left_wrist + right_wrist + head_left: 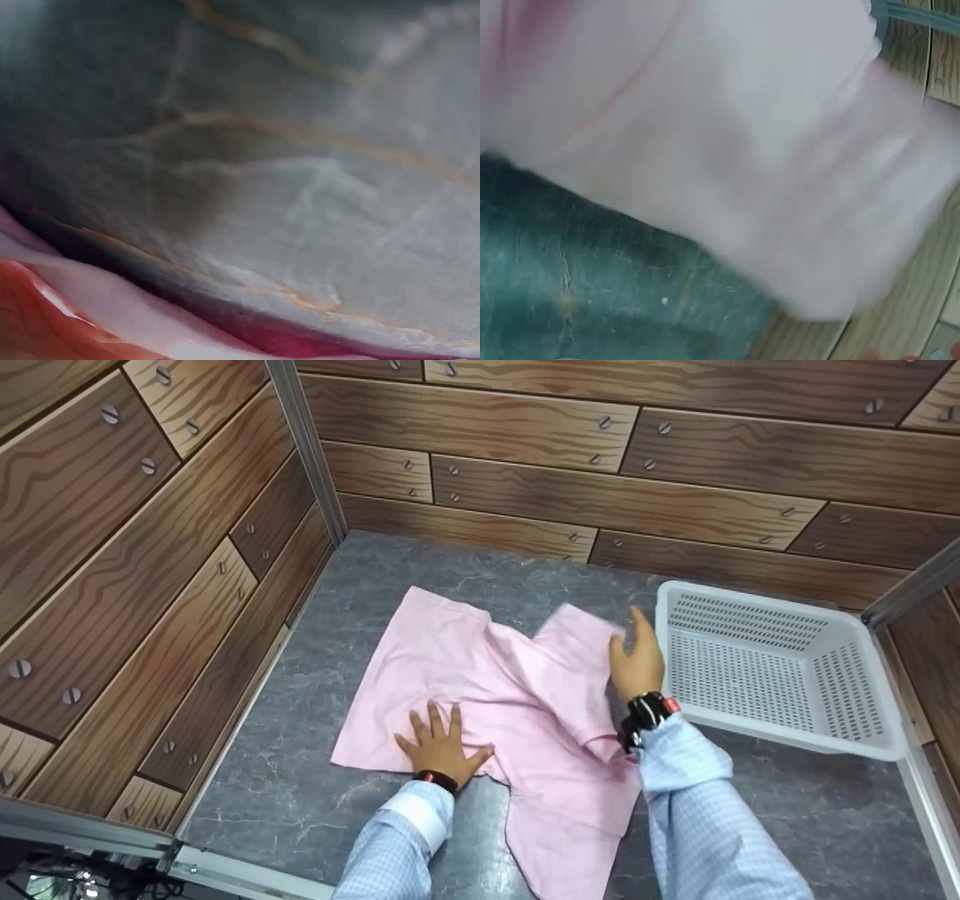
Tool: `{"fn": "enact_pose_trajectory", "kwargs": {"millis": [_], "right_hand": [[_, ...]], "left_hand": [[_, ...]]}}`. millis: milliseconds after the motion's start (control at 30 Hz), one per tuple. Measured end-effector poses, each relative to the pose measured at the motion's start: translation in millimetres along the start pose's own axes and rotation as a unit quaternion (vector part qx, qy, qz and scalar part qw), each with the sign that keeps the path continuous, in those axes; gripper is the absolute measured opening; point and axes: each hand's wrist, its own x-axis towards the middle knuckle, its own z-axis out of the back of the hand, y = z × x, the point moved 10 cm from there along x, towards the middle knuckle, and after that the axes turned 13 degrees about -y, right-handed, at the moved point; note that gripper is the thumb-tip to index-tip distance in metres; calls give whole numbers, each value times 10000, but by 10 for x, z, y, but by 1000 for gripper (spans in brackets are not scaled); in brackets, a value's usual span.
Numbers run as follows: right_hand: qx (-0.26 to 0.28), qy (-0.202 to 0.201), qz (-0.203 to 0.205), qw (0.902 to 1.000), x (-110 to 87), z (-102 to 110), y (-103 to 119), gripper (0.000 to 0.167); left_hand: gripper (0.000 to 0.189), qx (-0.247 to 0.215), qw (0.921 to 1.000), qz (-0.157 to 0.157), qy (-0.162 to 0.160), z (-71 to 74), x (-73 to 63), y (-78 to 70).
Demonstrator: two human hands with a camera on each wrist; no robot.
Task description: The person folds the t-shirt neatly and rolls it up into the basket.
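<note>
A pink T-shirt (pixel 457 675) lies spread and partly rumpled on the grey marbled surface, one sleeve towards the back and another towards the front. My left hand (pixel 442 750) rests flat on its near left part with fingers spread. In the left wrist view, a strip of pink cloth (pixel 112 296) runs along the bottom. At the shirt's right side is my right hand (pixel 637 660), fingers pointing away and thumb apart, beside the blurred back sleeve. The right wrist view shows blurred cloth (pixel 727 150), with fingertips (pixel 911 357) barely visible at the lower edge, apart from it.
A white perforated plastic basket (pixel 780 735) stands on the right, close to my right hand. Wood-patterned panels (pixel 480 472) wall the back and sides. A metal rail (pixel 240 877) borders the front left of the grey surface (pixel 300 720).
</note>
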Motion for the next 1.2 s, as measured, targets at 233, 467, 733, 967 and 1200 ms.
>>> {"fn": "enact_pose_trajectory", "kwargs": {"millis": [233, 467, 733, 967, 1200], "right_hand": [[-1675, 1719, 1440, 9600, -819, -449, 4, 50], [-2449, 2151, 1763, 9288, -1195, -708, -357, 64], [-2593, 2423, 1230, 9268, -892, -618, -789, 58], [-2839, 1206, 2503, 9177, -985, -489, -460, 54], [-2788, 1407, 2835, 9067, -1440, -575, -460, 57]], "left_hand": [[102, -59, 9999, -5, 115, 1, 45, 16], [102, -98, 9998, 21, 174, 38, 63, 33], [101, -215, 9997, -46, 106, 25, -31, 32], [102, -224, 9997, -21, 30, 38, -74, 61], [102, -272, 9995, -77, 102, 58, -64, 24]]}}
